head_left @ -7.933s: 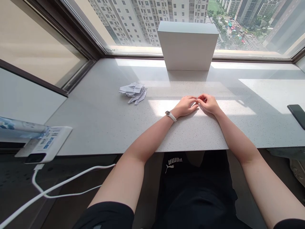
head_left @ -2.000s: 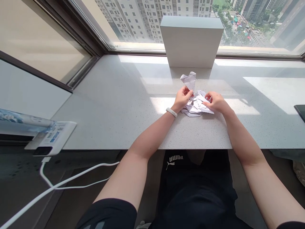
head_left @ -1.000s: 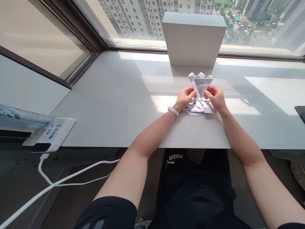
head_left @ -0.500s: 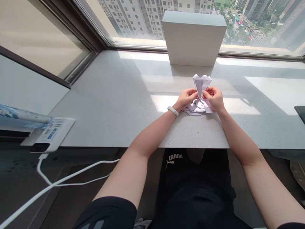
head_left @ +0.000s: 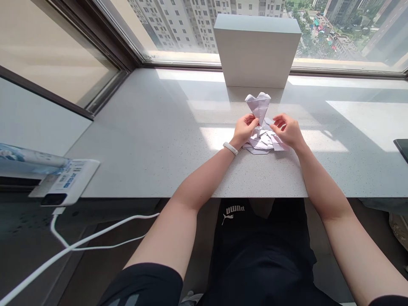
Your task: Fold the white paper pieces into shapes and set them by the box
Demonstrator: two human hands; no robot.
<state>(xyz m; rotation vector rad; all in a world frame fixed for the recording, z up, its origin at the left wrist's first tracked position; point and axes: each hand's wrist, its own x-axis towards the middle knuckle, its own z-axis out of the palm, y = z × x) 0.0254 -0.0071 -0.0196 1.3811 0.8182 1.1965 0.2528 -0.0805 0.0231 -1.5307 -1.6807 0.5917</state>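
Note:
My left hand (head_left: 246, 128) is closed in a pinch on the narrow lower end of a folded paper cone (head_left: 259, 104). The cone is pale lilac-white, with a wavy, petal-like top edge, and it tilts slightly to the left. To its right is my right hand (head_left: 287, 131), apart from the cone, with its fingers curled and thumb and forefinger parted. A small pale bit of paper shows near those fingertips; whether they touch it I cannot tell. Under both hands lies a loose heap of folded paper pieces (head_left: 262, 142), partly covered by the hands.
A white box (head_left: 256, 55) stands upright behind the heap, against the window. At the left edge of the pale speckled counter (head_left: 153, 140) lies a white device (head_left: 72, 180) with a cable (head_left: 111, 225). A dark flat object (head_left: 402, 148) sits at the far right.
The paper cone has moved left and turned, now in my left hand alone. My right hand has let go of it and its fingers have parted.

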